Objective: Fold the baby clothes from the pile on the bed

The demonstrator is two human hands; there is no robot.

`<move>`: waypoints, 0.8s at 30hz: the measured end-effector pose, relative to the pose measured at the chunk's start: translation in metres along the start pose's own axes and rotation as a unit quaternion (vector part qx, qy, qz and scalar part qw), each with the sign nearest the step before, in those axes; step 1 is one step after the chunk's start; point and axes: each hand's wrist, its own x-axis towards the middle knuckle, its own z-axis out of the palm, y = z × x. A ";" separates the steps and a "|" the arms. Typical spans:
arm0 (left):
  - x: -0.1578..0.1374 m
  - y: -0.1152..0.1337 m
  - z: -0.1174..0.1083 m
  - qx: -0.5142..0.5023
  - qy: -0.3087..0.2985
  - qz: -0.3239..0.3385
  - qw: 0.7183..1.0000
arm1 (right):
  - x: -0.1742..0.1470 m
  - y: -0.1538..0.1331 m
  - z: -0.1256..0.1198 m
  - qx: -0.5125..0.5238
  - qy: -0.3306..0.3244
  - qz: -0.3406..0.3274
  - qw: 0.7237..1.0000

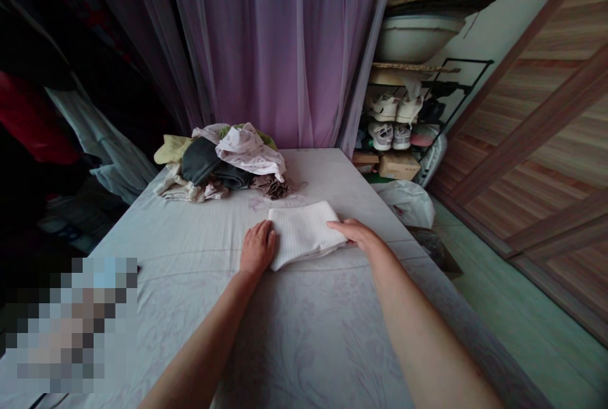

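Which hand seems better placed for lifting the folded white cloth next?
Probably the right hand: its thumb lies over the right edge of the folded white cloth, with fingers apparently beneath. The left hand rests palm down at the left edge.

Broad sheet-covered surface [313, 320] with a faint floral pattern, rumpled heap of clothes [223, 162] toward its far left, folded white ribbed cloth [304, 232] near the middle, pixelated item [76, 327] at near left
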 end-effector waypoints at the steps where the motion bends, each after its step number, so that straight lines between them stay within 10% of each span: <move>1: 0.000 -0.002 -0.001 -0.027 0.012 -0.005 1.000 | -0.003 -0.002 0.002 0.014 -0.012 0.000 1.000; 5: -0.003 -0.011 -0.006 -0.149 0.052 -0.062 0.985 | -0.014 -0.023 0.008 0.074 -0.009 -0.056 0.996; 8: -0.006 -0.017 -0.010 -0.230 0.069 -0.102 0.965 | -0.026 -0.058 -0.004 0.018 0.113 -0.134 0.984; 13: -0.010 -0.019 -0.020 -0.349 0.078 -0.140 0.923 | -0.070 -0.126 -0.020 -0.233 0.300 -0.238 0.894; 18: -0.008 -0.016 -0.030 -0.519 0.032 -0.221 0.825 | -0.110 -0.117 0.054 -0.394 0.224 -0.275 0.848; 24: -0.010 -0.018 -0.039 -0.587 0.009 -0.279 0.760 | -0.121 -0.055 0.133 -0.335 0.041 -0.361 0.869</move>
